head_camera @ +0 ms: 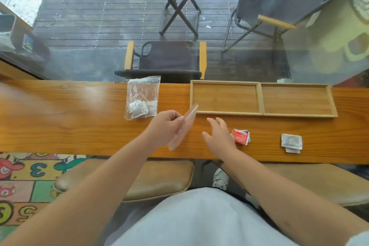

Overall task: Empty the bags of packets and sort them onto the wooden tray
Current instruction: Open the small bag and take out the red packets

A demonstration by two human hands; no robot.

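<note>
Head view, only cam: person stands at a long wooden bench [60, 118] w/ a window behind its far edge. Left hand [165, 126] pinches an emptied clear bag [184, 126], thumb and fingers curled round it, bag held up on edge over the bench's middle, just short of the tray's near-left corner. Looks empty and slightly blurred; prob. being carried aside so it stays out of the sorting area. Right hand [219, 134] holds nothing, fingers spread and relaxed, hovering low over the bench just left of the red packets [240, 137]; can't tell if the palm touches the wood. Judging by the pose, it's placed to gather or steady those packets.

Red packets sit in a small heap near the bench's front edge, right of centre. White packets [291, 143], a short stack, lie further right, also near the front edge, well apart from the red ones. Keeping the two kinds in separate heaps probably readies them for sorting.

Wooden tray [259, 99] lies along the bench's far edge, right of centre, two compartments side by side, both bare. So nothing sorted onto it yet.

Second bag [142, 97] lies flat at the far edge, left of the tray, w/ packets bunched in its near end. Not emptied yet; about halfway through the emptying, I'd guess.
</note>
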